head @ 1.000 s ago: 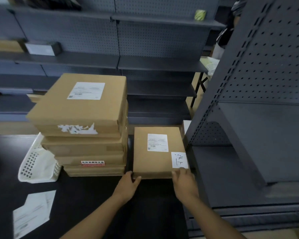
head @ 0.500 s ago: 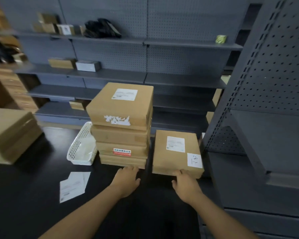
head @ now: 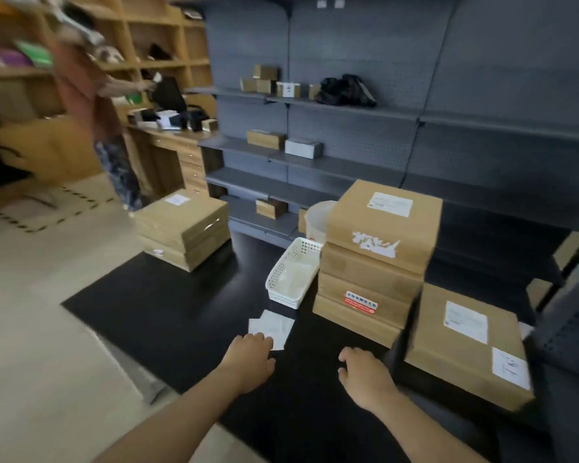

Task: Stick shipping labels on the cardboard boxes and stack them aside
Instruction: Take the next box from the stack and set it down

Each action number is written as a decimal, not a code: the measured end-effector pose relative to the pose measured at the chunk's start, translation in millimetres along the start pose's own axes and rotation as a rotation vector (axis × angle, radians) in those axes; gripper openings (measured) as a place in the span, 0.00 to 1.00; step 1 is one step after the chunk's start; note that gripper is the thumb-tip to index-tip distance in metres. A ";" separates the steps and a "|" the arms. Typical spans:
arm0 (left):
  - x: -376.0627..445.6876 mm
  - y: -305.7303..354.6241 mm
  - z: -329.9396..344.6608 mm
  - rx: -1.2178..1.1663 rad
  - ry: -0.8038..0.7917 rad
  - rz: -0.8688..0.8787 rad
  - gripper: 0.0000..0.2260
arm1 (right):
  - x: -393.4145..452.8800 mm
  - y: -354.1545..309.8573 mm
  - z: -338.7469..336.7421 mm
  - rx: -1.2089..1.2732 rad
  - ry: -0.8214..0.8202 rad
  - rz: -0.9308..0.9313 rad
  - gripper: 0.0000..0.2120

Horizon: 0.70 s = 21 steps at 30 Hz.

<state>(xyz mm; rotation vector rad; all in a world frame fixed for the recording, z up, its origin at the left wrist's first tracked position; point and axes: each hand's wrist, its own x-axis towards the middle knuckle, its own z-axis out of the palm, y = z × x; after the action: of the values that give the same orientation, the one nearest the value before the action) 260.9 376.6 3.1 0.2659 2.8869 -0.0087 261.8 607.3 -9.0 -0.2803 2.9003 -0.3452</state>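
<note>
Both hands (head: 248, 359) off single box (head: 465, 349), four-box stack (head: 375, 262) beside

I count four cardboard boxes in the tall stack (head: 375, 262) — one labelled box (head: 465, 342) lies alone beside it. One white basket (head: 293, 279), and another stack (head: 184, 228) far left — its count unclear.

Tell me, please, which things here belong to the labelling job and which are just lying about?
Job:
labelled box
tall stack
far stack
loose labels

Lying about:
white basket
small boxes on grey shelves
black bag
</note>
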 end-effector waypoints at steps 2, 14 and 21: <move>-13.6 -45.4 0.3 -0.020 -0.010 -0.060 0.17 | 19.0 -42.0 6.3 -0.028 -0.017 -0.064 0.14; -131.9 -273.5 17.5 -0.184 -0.016 -0.567 0.16 | 105.5 -306.6 52.0 -0.109 -0.167 -0.553 0.12; -165.1 -357.3 27.8 -0.266 -0.020 -0.811 0.18 | 157.9 -413.7 71.3 -0.201 -0.212 -0.806 0.12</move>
<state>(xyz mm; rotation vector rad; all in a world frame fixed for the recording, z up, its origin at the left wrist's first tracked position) 360.5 -5.1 9.9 -0.9337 2.7158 0.2213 193.4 164.0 -2.1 -1.4236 2.4784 -0.1199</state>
